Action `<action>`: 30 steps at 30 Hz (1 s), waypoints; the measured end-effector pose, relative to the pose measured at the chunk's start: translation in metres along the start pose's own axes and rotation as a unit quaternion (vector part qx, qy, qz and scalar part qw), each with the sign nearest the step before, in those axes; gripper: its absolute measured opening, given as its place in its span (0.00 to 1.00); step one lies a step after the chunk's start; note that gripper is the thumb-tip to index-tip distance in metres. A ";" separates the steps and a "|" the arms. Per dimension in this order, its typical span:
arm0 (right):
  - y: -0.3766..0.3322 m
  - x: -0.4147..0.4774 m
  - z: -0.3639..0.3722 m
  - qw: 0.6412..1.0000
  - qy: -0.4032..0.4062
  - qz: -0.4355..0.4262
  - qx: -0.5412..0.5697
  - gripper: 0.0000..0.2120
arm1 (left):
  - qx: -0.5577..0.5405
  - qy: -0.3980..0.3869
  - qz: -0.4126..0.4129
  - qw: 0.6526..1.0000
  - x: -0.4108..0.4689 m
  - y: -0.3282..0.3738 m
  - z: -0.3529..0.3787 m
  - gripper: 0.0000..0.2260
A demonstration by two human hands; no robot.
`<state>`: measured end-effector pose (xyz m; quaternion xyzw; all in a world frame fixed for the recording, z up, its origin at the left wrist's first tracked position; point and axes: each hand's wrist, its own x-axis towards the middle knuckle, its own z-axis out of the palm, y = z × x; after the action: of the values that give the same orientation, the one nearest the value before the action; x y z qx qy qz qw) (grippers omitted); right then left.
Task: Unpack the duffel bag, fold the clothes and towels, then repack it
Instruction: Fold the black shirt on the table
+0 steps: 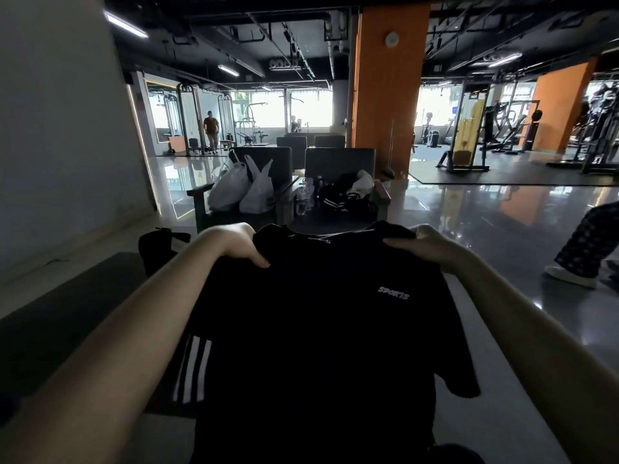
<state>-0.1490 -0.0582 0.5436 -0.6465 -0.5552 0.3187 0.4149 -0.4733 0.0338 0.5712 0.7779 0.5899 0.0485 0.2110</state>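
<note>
Left hand (236,246), right hand (432,245) hold shirt (318,329) — bags (231,190) on chair (268,160).

Floor: glossy grey floor (469,209), reflective.
Wall: pale wall (50,128), left.
Pillar: orange pillar (388,95), centre.
Seating: dark armchairs (338,159).
Light: bright windows (301,108); ceiling strip lights (125,25).
</note>
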 end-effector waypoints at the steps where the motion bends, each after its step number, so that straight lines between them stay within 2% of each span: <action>1: 0.011 0.007 0.004 1.000 0.006 -0.008 0.001 0.05 | -0.007 0.015 0.004 1.000 0.010 -0.007 0.009 0.11; 5: 0.047 0.037 0.023 0.999 0.045 -0.015 -0.014 0.06 | -0.041 0.078 -0.009 0.996 0.042 -0.028 0.040 0.07; 9: 0.076 0.071 0.042 0.997 0.062 -0.013 -0.054 0.08 | -0.057 0.091 -0.025 0.994 0.074 -0.045 0.063 0.08; 11: 0.086 0.085 0.050 0.994 0.085 -0.006 -0.075 0.08 | -0.087 0.056 -0.018 0.994 0.086 -0.054 0.071 0.04; 15: 0.110 0.101 0.061 0.981 0.125 0.028 -0.145 0.09 | -0.128 -0.077 -0.029 0.988 0.105 -0.075 0.084 0.04; 17: 0.123 0.109 0.065 0.977 0.132 0.052 -0.160 0.08 | -0.148 -0.092 -0.041 0.984 0.116 -0.087 0.092 0.07; 19: 0.133 0.117 0.070 0.973 0.138 0.068 -0.170 0.09 | -0.148 -0.066 -0.051 0.985 0.130 -0.096 0.100 0.08; 22: 0.143 0.134 0.080 0.959 0.174 0.078 -0.208 0.13 | -0.060 0.056 -0.058 0.995 0.158 -0.102 0.111 0.07; 24: 0.150 0.148 0.084 0.940 0.202 0.083 -0.264 0.13 | 0.095 0.124 -0.060 0.986 0.175 -0.100 0.116 0.08; 26: 0.157 0.162 0.086 0.891 0.208 0.075 -0.397 0.13 | 0.261 0.151 -0.055 0.952 0.192 -0.097 0.123 0.12; 28: 0.163 0.177 0.085 0.845 0.200 0.080 -0.490 0.12 | 0.330 0.164 -0.060 0.927 0.210 -0.096 0.129 0.13; 30: 0.169 0.196 0.085 0.845 0.194 0.095 -0.490 0.12 | 0.334 0.170 -0.082 0.924 0.231 -0.097 0.134 0.12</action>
<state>-0.1112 0.1433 0.3637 -0.8638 -0.4834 -0.0886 0.1113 -0.4480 0.2348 0.3720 0.7324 0.6605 -0.0373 -0.1612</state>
